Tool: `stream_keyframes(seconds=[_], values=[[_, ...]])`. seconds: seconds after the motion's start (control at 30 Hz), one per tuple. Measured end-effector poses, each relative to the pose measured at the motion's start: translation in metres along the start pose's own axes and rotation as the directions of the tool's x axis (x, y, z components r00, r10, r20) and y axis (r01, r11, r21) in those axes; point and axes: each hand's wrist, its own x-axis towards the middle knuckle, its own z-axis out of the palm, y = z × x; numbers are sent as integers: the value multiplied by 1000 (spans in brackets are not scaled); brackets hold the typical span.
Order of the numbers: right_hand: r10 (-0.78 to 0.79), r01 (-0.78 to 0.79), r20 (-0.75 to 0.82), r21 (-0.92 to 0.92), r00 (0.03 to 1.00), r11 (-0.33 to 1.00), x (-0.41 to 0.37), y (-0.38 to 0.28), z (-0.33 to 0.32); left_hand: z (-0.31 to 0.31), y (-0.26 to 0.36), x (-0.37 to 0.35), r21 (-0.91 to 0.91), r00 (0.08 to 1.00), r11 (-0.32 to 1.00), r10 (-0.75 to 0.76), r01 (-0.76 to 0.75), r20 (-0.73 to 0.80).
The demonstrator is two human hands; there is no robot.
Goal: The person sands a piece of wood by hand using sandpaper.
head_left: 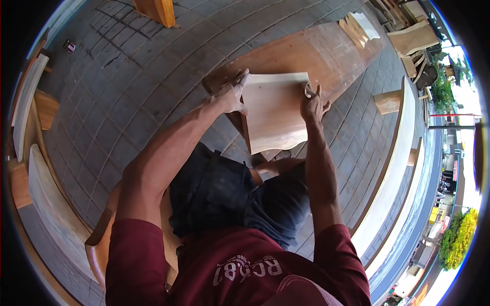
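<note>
A pale wooden board (pixel 275 109) with a wavy near edge is held up at a tilt in front of me, above a low wooden bench. My left hand (pixel 236 94) grips its left edge, fingers at the upper corner and thumb lower down. On the opposite side, my right hand (pixel 312 106) is closed at the upper right edge of the board. A small curled brownish piece (pixel 308 90) shows at the right fingers; I cannot make out what it is. Beneath the board, the reddish-brown bench top (pixel 321 56) stretches away to the upper right.
Pale wood offcuts (pixel 360 30) lie on the bench's far end. Long benches of light wood stand at the right (pixel 390 163) and left (pixel 56 199). A wooden block (pixel 155 10) stands at the top. Scrap wood (pixel 413 38) is piled at the upper right on grey paving (pixel 168 56).
</note>
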Motion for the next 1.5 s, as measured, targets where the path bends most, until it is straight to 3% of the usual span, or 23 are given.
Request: stream_keyframes(seconds=[0.1, 0.13, 0.23, 0.33, 0.4, 0.43, 0.5, 0.57, 0.63, 0.67, 0.7, 0.73, 0.77, 0.83, 0.9, 1.03, 1.13, 1.2, 1.23, 1.27, 1.3, 1.37, 1.5], values=[[-1, 1, -1, 34, 1000, 999, -3, -14, 24, -1, -1, 1, 5, 1000, 1000, 18, -17, -4], [-9, -2, 72, 155, 997, 988, -11, -16, 49, -1, -1, 2, 6, 1000, 1000, 21, -21, 3], [-291, 246, 59, 393, 955, 886, -75, -75, 51, -7, 3, 1, -35, 999, 999, -14, 16, 42], [-314, 278, 105, 265, 944, 923, -77, -60, 37, 3, -1, 1, -49, 1000, 999, 3, -3, 2], [-307, 321, -109, 157, 946, 934, -46, -5, 50, 2, -3, 2, -40, 1000, 999, 0, 0, -4], [-113, 112, -1, 173, 994, 979, -28, 8, 45, 4, -2, 0, -37, 1000, 999, 1, -1, 10], [16, -11, 72, -76, 997, 997, -5, 7, 0, -1, -1, 2, -24, 1000, 1000, 11, -11, 11], [108, -109, -21, -34, 994, 993, 4, 0, 0, 0, -4, 3, -19, 1000, 1000, 17, -17, 4], [-8, 7, -61, -12, 998, 1000, -8, -15, 23, 1, -4, 3, -19, 1000, 1000, 13, -13, 8], [-12, 53, -139, 298, 990, 953, -11, -16, 56, -1, -3, 4, -17, 1000, 1000, 10, -10, 13], [-48, 64, -61, 305, 997, 950, -32, -43, 53, -4, -1, 4, -12, 1000, 1000, 7, -6, 23], [-48, 8, 232, 171, 971, 985, -43, -63, 51, -3, -1, 3, -6, 999, 1000, 3, -3, 40], [-220, 219, -43, 390, 975, 895, -66, -77, 71, 3, -5, 6, -8, 1000, 1000, 11, -10, 19], [-356, 319, 32, 372, 934, 872, -85, -101, 34, 16, -18, 15, -1, 999, 1000, 26, -26, -18], [-344, 346, -41, 161, 938, 924, -68, -47, 57, -2, -3, 5, -28, 1000, 1000, -8, 9, 15], [38, -41, 74, 39, 997, 998, -15, -9, -9, -1, -2, 2, -42, 1000, 999, -6, 6, 11], [59, -57, 37, -47, 998, 997, 3, 7, 4, -1, -2, 2, -24, 1000, 1000, -5, 5, 13], [30, -27, -31, 79, 999, 996, -7, -16, 26, -4, 0, 2, -16, 999, 1000, -9, 10, 31], [-164, 177, -90, 168, 982, 970, -11, -4, 67, -3, -2, 4, -20, 1000, 1000, -13, 13, 6], [-232, 251, -118, 199, 966, 947, -35, -33, 65, 2, -5, 6, -20, 1000, 1000, -14, 13, -9], [-214, 182, 77, 302, 974, 936, -54, -70, 53, 6, -7, 7, -15, 1000, 1000, -11, 11, -16], [-384, 381, -81, 421, 920, 823, -89, -128, 39, 6, -7, 5, -59, 999, 998, -1, -1, -39], [-439, 413, -56, 461, 897, 786, -65, -70, 35, 4, -8, 2, -13, 998, 1000, 20, -21, -58]])
